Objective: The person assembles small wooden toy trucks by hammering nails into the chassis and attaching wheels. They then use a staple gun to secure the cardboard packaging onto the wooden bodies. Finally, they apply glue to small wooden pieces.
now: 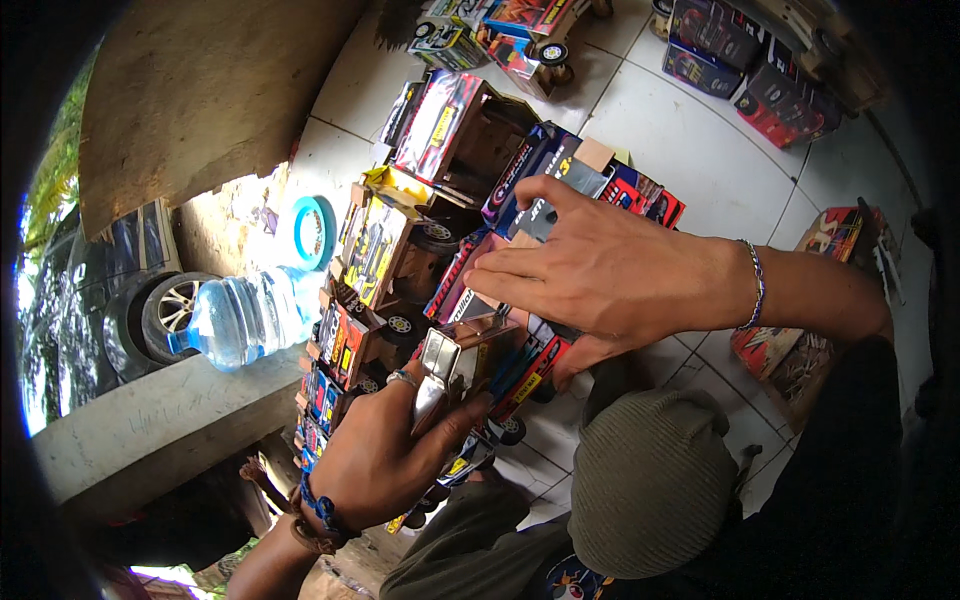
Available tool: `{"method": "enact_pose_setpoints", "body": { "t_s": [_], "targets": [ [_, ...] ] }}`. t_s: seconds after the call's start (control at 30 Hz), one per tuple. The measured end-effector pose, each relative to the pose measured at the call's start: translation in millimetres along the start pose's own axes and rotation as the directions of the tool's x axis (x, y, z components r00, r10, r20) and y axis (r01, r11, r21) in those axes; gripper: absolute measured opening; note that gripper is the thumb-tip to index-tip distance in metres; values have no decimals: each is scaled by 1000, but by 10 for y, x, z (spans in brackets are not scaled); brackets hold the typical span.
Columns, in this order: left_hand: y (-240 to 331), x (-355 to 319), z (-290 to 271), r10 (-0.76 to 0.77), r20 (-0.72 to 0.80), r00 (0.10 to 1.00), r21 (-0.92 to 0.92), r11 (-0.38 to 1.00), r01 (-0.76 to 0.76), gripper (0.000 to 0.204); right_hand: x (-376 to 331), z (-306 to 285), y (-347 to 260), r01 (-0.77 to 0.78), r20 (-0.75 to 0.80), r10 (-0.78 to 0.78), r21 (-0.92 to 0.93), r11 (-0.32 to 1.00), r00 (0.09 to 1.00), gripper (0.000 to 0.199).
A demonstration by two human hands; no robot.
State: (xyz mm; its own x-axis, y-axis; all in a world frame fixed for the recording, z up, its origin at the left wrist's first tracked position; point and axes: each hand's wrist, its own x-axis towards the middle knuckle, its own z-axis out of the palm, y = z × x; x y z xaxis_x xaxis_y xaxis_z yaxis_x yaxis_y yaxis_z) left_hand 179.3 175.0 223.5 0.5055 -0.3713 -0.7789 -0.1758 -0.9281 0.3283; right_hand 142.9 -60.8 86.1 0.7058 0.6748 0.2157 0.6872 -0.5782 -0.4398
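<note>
On the near side of the toy truck, the left hand (385, 440) is clamping a shiny silver piece (435, 365) between thumb and fingers; whether that piece is fixed to the truck, I cannot tell. Right of it and nearer than the truck, olive ribbed cloth (650, 480) is bulging up. Apart from the left, the right hand (590, 265) is spreading its fingers over the toy truck (530, 165), which is lying at the centre in bright printed carton; how firmly they are pressing, I cannot tell. Left of the truck, a row of similar vehicles (372, 245) is standing close by. Farther left, a big clear-blue water bottle (245, 315) is pointing its neck away from the truck. Well beyond the truck, more carton vehicles (505, 35) are sitting on white tiles (690, 130).
</note>
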Motion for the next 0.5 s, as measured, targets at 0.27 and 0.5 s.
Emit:
{"method": "enact_pose_setpoints", "body": {
  "t_s": [0.27, 0.5],
  "targets": [
    [66, -44, 81, -47, -51, 998, 29, 998, 49, 38, -6, -7, 18, 2, -16, -3, -16, 1000, 1000, 94],
    [55, -46, 126, -55, -75, 996, 3, 998, 56, 41, -12, 19, 25, 3, -30, -2, 13, 1000, 1000, 94]
  ]
}}
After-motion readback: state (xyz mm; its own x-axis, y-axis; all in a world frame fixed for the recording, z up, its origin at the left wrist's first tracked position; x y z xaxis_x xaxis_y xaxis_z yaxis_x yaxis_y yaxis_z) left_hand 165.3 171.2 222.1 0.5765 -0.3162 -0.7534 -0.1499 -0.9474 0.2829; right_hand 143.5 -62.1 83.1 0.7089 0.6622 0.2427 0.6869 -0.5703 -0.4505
